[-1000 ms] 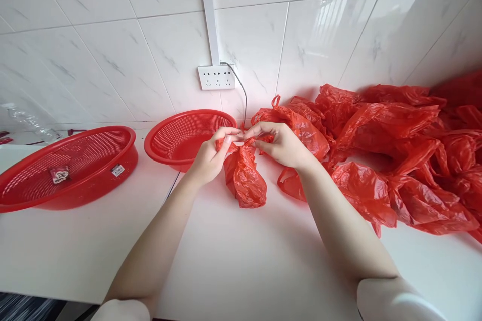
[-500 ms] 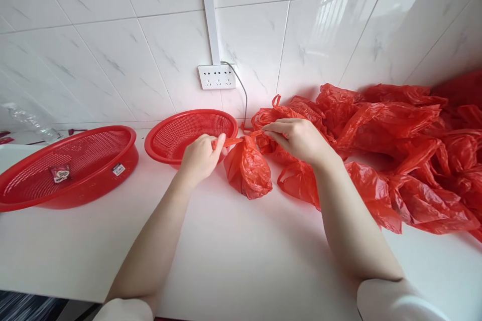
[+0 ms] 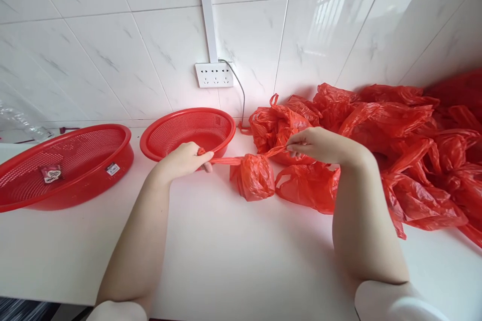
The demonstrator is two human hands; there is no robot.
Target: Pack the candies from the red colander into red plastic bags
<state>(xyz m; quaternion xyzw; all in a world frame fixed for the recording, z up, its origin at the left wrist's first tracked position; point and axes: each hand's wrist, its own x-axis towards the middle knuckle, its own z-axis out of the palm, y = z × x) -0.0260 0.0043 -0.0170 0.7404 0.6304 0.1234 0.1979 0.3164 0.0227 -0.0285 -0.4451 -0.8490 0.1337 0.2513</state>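
A: "What have you got in your hands?"

B: "Your left fingers (image 3: 204,159) are closed on one handle (image 3: 226,161) of a red bag (image 3: 254,178), and your right fingers (image 3: 301,136) pinch the other, both handles drawn out sideways."

A: "So the bag sits between your two sets of fingers?"

B: "Yes, bunched up and slightly nearer you than they are, over the white tabletop (image 3: 241,251)."

A: "And around you?"

B: "Just beyond your left fingers there's a small basket (image 3: 199,138). Well to their left you have a big basket (image 3: 86,180), a little packet (image 3: 51,174) inside it. A heap (image 3: 395,115) of red bags spreads beyond and to the right of your right fingers, and a loose bag (image 3: 311,185) lies just on your side of them."
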